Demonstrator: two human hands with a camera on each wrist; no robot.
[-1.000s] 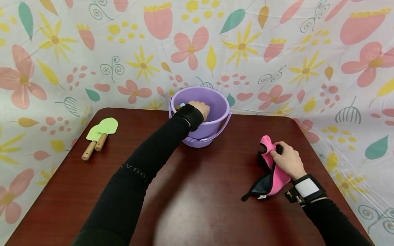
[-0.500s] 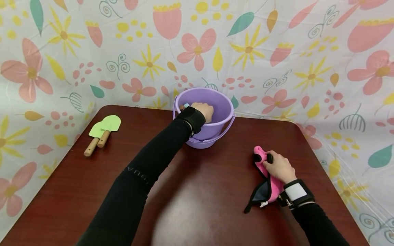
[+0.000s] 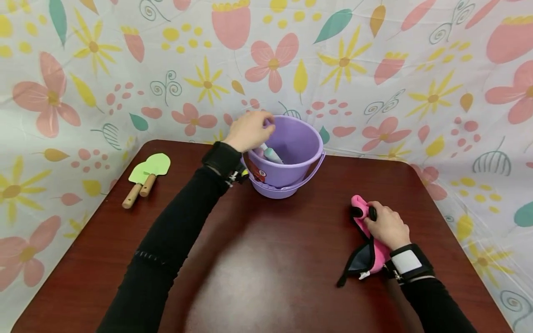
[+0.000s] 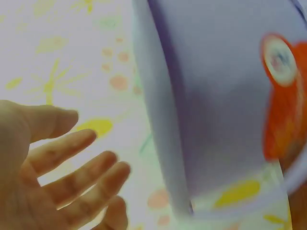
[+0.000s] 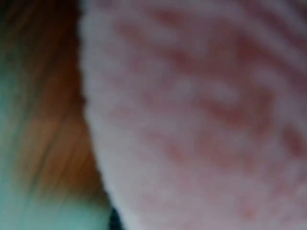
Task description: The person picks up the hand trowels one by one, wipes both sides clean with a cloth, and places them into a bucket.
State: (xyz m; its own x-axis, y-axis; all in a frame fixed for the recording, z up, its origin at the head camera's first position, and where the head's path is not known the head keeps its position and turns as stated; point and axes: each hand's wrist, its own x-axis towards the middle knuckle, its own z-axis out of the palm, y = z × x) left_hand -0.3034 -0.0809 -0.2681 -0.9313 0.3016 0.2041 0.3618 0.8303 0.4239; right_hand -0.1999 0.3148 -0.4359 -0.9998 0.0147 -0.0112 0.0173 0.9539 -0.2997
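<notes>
My left hand [image 3: 251,131] hovers at the left rim of a purple bucket [image 3: 287,173] at the back of the table. In the left wrist view its fingers are spread with nothing in them, beside the bucket's wall, which bears an orange-red sticker [image 4: 283,110]. Inside the bucket lies a pale teal and white item [image 3: 272,155]. At the right, my right hand [image 3: 389,225] grips a soft pink cloth piece [image 3: 381,254] with black edging and a dark grey inner side. Blurred pink fabric [image 5: 192,120] fills most of the right wrist view.
Two small light-green spades [image 3: 157,164] with wooden handles lie overlapping at the back left of the dark brown table [image 3: 250,277]. A flower-printed curtain [image 3: 183,55] hangs right behind the table. The bucket's purple handle [image 3: 314,169] hangs down at its side.
My left hand has come up out of the bucket, moved left over its rim and spread its fingers. The right hand keeps hold of the pink cloth piece, now more bunched and hanging lower.
</notes>
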